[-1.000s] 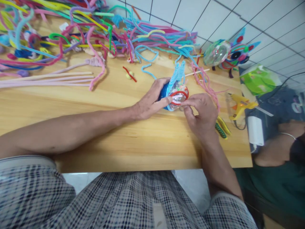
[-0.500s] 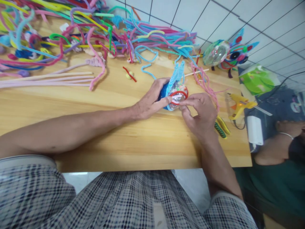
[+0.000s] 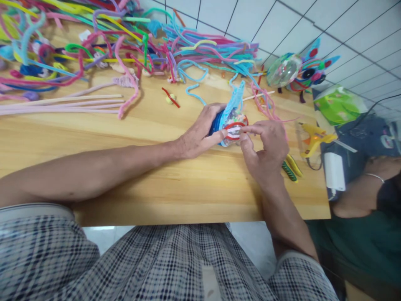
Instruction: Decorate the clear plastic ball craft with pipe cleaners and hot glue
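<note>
"Can you read any words or numbers here?"

"No, not one."

"What about that pale squiggle (image 3: pixel 387 142) on the dark blue thing (image 3: pixel 359 162) at the far right?"

"It's too blurry. I can't tell if it's a letter or a picture."

The blue-wrapped, seemingly see-through craft piece (image 3: pixel 231 118) bears a red ring (image 3: pixel 234 124)

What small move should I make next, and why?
Perhaps gently press the white strip against the craft with your right hand: its fingertips are at or near the strip's end inside the red loop, while your left hand holds the craft.
</note>
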`<move>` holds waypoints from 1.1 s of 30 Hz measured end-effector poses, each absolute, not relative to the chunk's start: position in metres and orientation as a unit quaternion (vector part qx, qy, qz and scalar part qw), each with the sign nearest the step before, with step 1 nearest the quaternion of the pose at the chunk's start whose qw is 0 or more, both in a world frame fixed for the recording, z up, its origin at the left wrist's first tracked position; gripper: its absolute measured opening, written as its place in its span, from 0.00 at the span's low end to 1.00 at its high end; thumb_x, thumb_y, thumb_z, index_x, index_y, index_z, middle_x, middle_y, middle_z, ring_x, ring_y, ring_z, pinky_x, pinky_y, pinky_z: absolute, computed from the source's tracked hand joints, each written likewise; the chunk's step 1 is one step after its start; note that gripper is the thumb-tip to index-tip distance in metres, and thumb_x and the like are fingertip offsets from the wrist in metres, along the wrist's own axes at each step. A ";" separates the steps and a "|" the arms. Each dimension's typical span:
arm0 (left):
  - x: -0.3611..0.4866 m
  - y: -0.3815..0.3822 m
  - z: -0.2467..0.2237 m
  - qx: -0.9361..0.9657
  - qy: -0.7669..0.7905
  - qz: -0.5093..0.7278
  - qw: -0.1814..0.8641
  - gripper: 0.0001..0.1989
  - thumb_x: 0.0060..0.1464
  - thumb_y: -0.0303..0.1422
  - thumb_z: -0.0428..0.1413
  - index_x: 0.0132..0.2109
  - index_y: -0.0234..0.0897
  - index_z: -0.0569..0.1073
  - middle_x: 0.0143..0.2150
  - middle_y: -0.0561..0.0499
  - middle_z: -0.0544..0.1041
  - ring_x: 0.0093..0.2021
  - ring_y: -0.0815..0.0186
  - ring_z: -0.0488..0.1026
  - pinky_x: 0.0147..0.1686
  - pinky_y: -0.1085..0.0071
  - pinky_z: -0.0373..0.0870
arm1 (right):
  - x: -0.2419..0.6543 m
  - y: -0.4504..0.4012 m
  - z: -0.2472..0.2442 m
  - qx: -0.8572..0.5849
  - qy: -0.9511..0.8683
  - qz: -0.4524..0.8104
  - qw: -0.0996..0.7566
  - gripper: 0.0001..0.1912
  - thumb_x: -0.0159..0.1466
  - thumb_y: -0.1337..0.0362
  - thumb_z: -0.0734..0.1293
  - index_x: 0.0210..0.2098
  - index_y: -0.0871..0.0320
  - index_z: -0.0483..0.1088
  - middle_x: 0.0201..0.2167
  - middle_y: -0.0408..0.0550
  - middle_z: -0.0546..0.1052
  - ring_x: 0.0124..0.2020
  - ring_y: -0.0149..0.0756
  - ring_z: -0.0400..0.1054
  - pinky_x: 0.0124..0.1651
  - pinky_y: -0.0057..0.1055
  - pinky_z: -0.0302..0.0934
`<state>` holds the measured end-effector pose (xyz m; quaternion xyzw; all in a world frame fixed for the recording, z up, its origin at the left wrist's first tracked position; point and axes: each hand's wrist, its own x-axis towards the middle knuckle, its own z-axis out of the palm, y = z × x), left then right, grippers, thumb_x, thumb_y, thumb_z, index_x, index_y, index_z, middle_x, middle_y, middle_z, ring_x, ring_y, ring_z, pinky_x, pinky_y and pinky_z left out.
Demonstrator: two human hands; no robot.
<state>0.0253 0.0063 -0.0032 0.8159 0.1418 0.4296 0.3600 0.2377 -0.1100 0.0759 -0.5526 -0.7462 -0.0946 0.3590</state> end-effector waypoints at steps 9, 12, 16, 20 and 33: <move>0.028 0.006 -0.006 0.816 0.132 0.445 0.345 0.36 0.76 0.57 0.54 0.78 0.44 0.59 0.76 0.34 0.69 0.77 0.44 0.67 0.78 0.40 0.67 | 0.234 -0.108 0.075 -0.569 -0.742 -0.095 0.343 0.03 0.77 0.59 0.70 0.46 0.45 0.77 0.43 0.47 0.83 0.47 0.52 0.78 0.57 0.53 0.65; 0.028 0.005 -0.005 0.818 0.132 0.441 0.344 0.36 0.75 0.58 0.53 0.78 0.44 0.59 0.76 0.34 0.69 0.77 0.44 0.67 0.78 0.39 0.67 | 0.233 -0.107 0.076 -0.569 -0.742 -0.092 0.343 0.04 0.77 0.60 0.70 0.43 0.45 0.76 0.41 0.46 0.83 0.45 0.51 0.77 0.55 0.51 0.65; 0.028 0.006 -0.007 0.818 0.134 0.440 0.345 0.37 0.75 0.59 0.53 0.78 0.45 0.59 0.76 0.34 0.69 0.77 0.43 0.67 0.78 0.37 0.66 | 0.232 -0.106 0.076 -0.570 -0.738 -0.098 0.347 0.05 0.77 0.60 0.70 0.41 0.46 0.75 0.38 0.45 0.82 0.43 0.50 0.76 0.53 0.50 0.65; 0.028 0.008 -0.009 0.822 0.114 0.443 0.339 0.38 0.74 0.59 0.55 0.79 0.45 0.57 0.77 0.34 0.67 0.78 0.41 0.65 0.79 0.35 0.63 | 0.229 -0.104 0.076 -0.569 -0.735 -0.109 0.352 0.07 0.76 0.61 0.69 0.39 0.46 0.74 0.37 0.45 0.82 0.42 0.50 0.76 0.51 0.49 0.64; 0.027 0.004 -0.005 0.821 0.122 0.439 0.344 0.38 0.74 0.57 0.55 0.79 0.44 0.59 0.77 0.33 0.67 0.79 0.42 0.65 0.80 0.37 0.63 | 0.224 -0.105 0.084 -0.577 -0.730 -0.091 0.356 0.07 0.72 0.65 0.70 0.37 0.48 0.74 0.34 0.43 0.81 0.39 0.46 0.76 0.49 0.46 0.65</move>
